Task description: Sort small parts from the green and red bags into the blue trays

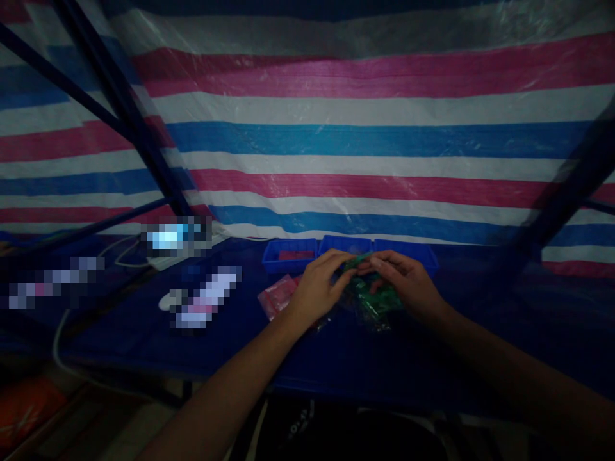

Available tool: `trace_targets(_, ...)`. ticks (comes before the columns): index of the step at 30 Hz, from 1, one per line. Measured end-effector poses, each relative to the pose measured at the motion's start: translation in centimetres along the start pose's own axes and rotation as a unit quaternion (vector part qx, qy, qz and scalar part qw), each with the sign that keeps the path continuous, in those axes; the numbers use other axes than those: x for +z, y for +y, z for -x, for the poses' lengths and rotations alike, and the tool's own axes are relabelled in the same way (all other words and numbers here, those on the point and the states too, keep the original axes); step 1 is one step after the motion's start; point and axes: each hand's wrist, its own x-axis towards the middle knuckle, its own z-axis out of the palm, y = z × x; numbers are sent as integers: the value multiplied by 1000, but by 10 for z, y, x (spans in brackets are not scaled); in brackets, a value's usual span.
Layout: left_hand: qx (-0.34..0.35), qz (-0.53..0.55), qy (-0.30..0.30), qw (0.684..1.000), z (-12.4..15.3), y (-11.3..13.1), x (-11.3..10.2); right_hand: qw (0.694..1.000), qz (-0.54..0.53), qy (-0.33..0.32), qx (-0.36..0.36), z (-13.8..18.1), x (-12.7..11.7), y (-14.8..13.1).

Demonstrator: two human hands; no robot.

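Note:
My left hand (pixel 318 287) and my right hand (pixel 408 280) meet over the middle of the table, fingers closed on a small green plastic packet (pixel 359 260) between them. Just below lie more green items in clear plastic bags (pixel 377 302), partly covered by my right hand. Beside my left hand, a clear bag with pink-red contents (pixel 275 296) rests on the table. The fingertips are dim, and what is inside the green packet cannot be made out.
Behind my hands stand blue plastic trays (pixel 291 262), the left one with something reddish inside. A lit device (pixel 168 238), a white rounded object (pixel 170 301) and a blurred-out strip (pixel 209 298) lie on the blue table (pixel 230 352). Blue metal posts (pixel 161 166) rise at the sides.

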Motion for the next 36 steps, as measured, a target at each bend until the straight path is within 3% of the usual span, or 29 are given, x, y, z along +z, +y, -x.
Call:
trace_targets(6, -37, 10, 38, 999, 0, 2, -2, 997, 54, 55, -28, -2, -1, 5)
trace_targets(12, -43, 4, 15, 999, 2, 7, -1, 996, 87, 4, 12, 0, -1, 5)
trace_targets(20, 21, -35, 6, 999, -1, 9, -3, 998, 38, 42, 18, -5, -5, 10)
trace_targets(24, 40, -14, -26, 999, 1, 5, 0, 1000, 20, 2, 15, -2, -4, 6)
trace_targets(28, 21, 8, -20, 1000, 1, 3, 0, 999, 36, -21, -4, 1, -3, -1)
trace_targets(33, -26, -1, 19, 999, 0, 7, -4, 995, 78, 50, -46, 0, -4, 1)
trace_targets(36, -65, 20, -7, 998, 2, 10, -5, 987, 138, 22, -75, 0, -4, 2)
